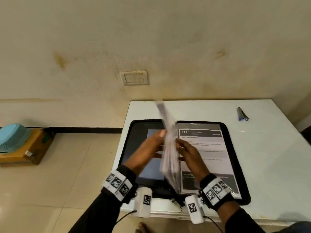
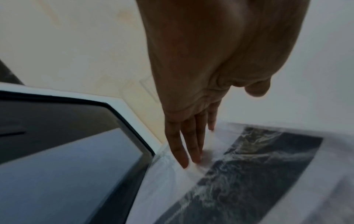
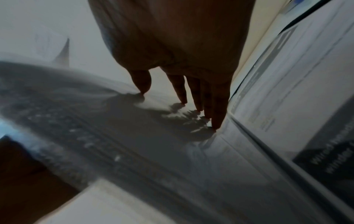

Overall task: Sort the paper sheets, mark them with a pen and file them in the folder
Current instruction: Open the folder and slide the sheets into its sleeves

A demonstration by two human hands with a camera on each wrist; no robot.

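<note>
So the white table (image 1: pixel 210 111) is pushed up against a stained cream wall (image 1: pixel 151 39) with a switch plate (image 1: pixel 134 77) on it. Off on the floor to the left there's a cardboard box (image 1: pixel 28 148) with a teal hat (image 1: pixel 13 137) sitting on top. A pen (image 1: pixel 242 114) lies near the far right part of the table, well apart from everything else.

The black folder (image 1: pixel 235 157) lies open flat in the middle of the table. Its right half shows a printed sheet (image 1: pixel 207 148) in a clear sleeve, headed "1654". A bunch of plastic sleeves with paper sheets (image 1: pixel 169 148) stands up on edge over the spine, pretty blurred, and it blocks part of both halves of the folder.

The left hand (image 1: pixel 148 148) is on the left face of that upright bunch, fingers (image 2: pixel 184 145) straight and held close together, flat against the plastic. The right hand (image 1: pixel 190 152) is on the other side, fingers (image 3: pixel 216 109) also straight and pointing down, tips touching the sheet, thumb set a bit apart. Neither hand is really curled around anything as far as I can see. Both wrists wear bands with black-and-white tags.
</note>
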